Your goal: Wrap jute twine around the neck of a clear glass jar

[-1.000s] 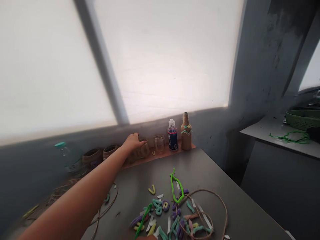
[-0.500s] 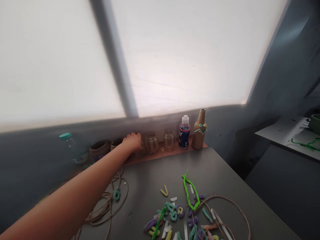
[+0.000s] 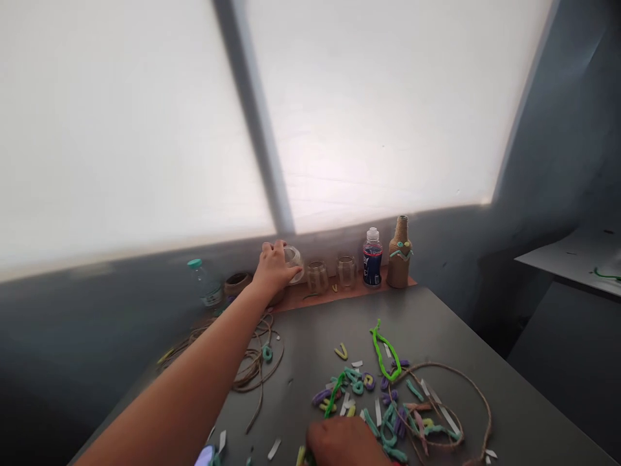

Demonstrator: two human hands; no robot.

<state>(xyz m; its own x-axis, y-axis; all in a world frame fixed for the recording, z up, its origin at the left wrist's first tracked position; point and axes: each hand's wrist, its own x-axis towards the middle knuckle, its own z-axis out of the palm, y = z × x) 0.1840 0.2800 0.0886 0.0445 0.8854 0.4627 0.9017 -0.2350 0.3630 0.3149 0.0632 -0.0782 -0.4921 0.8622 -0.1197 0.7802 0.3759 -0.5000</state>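
A glass jar [image 3: 295,257] is held tilted in the left hand [image 3: 274,268] at the back of the table [image 3: 315,330], left of a second jar [image 3: 317,279], a third jar [image 3: 346,273] and a labelled bottle [image 3: 372,264]. Beside scattered coloured strips [image 3: 400,424], the right hand [image 3: 345,443] is seen; its grip cannot be told.

Grey table [image 3: 310,346] with twine [image 3: 251,374], fuzzy pieces [image 3: 358,387], white strips [image 3: 378,411]
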